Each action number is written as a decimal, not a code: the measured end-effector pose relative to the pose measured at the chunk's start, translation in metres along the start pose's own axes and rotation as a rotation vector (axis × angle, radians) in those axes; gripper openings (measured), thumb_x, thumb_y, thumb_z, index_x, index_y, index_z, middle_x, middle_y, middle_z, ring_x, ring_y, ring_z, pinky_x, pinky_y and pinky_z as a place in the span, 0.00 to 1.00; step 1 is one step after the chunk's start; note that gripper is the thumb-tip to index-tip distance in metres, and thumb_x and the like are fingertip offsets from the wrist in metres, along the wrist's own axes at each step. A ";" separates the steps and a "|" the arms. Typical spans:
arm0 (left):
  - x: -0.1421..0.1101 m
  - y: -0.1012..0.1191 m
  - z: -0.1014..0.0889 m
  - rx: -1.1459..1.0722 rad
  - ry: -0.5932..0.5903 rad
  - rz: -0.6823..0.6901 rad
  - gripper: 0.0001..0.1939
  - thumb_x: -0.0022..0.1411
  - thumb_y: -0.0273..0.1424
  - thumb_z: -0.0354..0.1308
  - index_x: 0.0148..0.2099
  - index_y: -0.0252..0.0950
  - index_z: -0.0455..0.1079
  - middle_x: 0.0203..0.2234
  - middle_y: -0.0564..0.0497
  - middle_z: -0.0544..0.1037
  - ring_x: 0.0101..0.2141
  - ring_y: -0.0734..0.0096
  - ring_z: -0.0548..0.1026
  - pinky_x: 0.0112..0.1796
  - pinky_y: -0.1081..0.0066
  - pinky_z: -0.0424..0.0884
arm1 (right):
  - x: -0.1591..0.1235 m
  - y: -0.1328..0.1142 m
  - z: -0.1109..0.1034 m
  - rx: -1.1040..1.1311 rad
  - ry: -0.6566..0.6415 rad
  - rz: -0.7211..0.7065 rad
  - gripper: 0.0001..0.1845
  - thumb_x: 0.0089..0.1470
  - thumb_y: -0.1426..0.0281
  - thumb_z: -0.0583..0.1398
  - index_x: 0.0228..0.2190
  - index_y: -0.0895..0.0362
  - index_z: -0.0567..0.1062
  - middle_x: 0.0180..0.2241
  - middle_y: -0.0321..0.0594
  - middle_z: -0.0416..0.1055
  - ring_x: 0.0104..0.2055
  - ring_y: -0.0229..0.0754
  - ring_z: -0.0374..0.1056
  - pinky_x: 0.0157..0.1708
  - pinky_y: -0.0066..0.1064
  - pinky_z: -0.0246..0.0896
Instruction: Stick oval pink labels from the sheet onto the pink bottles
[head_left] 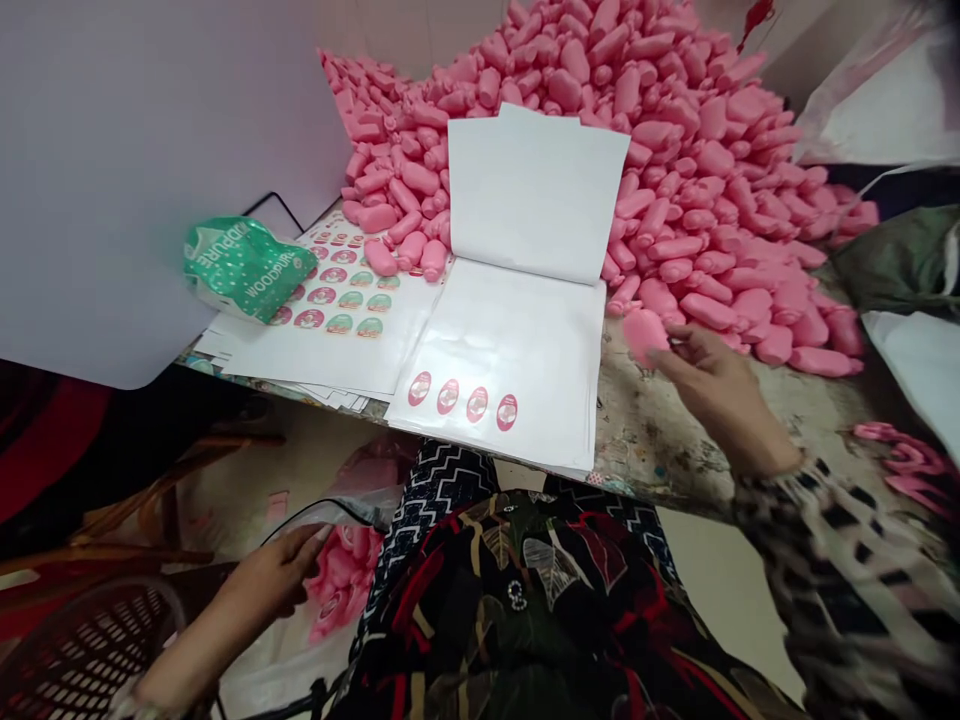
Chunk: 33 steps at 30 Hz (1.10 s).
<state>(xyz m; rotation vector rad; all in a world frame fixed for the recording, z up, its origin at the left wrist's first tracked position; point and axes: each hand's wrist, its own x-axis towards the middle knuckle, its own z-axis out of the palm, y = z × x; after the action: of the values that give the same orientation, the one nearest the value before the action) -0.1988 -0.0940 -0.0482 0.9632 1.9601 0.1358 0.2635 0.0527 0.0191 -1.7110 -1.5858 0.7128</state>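
My right hand [712, 385] rests on the table's worn surface and pinches a pink plastic bottle [643, 335] at the foot of a big heap of pink bottles [675, 170]. My left hand [281, 570] is down below the table edge, its fingers closed on the rim of a clear plastic bag [337, 520] that holds pink bottles [341, 585]. In front of me lies a white sticker sheet [517, 350] with a row of pink oval labels [463, 398] along its near edge; its upper half is folded up against the heap.
More label sheets [337, 300] with round stickers lie to the left, under a green patterned packet [244, 265]. A white board [112, 180] stands at the far left. A woven basket [82, 640] sits low on the left. Bags lie at the right edge.
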 end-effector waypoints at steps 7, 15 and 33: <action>-0.049 0.139 0.048 -0.774 -0.450 0.462 0.25 0.57 0.40 0.59 0.56 0.43 0.65 0.46 0.44 0.75 0.40 0.64 0.75 0.41 0.63 0.71 | -0.079 -0.077 0.074 0.840 -0.557 0.291 0.15 0.51 0.62 0.62 0.40 0.54 0.70 0.33 0.36 0.71 0.31 0.35 0.65 0.31 0.28 0.61; -0.042 0.175 0.074 -1.069 -0.295 0.549 0.11 0.56 0.34 0.60 0.42 0.37 0.70 0.37 0.49 0.77 0.35 0.70 0.74 0.38 0.69 0.69 | -0.082 -0.078 0.079 0.379 -0.643 -0.019 0.17 0.57 0.56 0.54 0.43 0.51 0.72 0.37 0.37 0.71 0.39 0.40 0.65 0.39 0.34 0.61; -0.024 0.155 0.075 0.316 0.009 1.038 0.26 0.59 0.34 0.55 0.60 0.51 0.61 0.65 0.48 0.52 0.49 0.46 0.70 0.46 0.52 0.65 | -0.051 -0.060 0.097 -0.767 -0.167 -0.337 0.15 0.63 0.65 0.47 0.35 0.55 0.72 0.35 0.42 0.68 0.37 0.43 0.64 0.30 0.34 0.50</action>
<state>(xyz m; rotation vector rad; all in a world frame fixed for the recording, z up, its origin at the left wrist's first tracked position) -0.0456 -0.0238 -0.0058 2.1107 1.3215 0.4130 0.1452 0.0150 0.0038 -1.8290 -2.3952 0.0602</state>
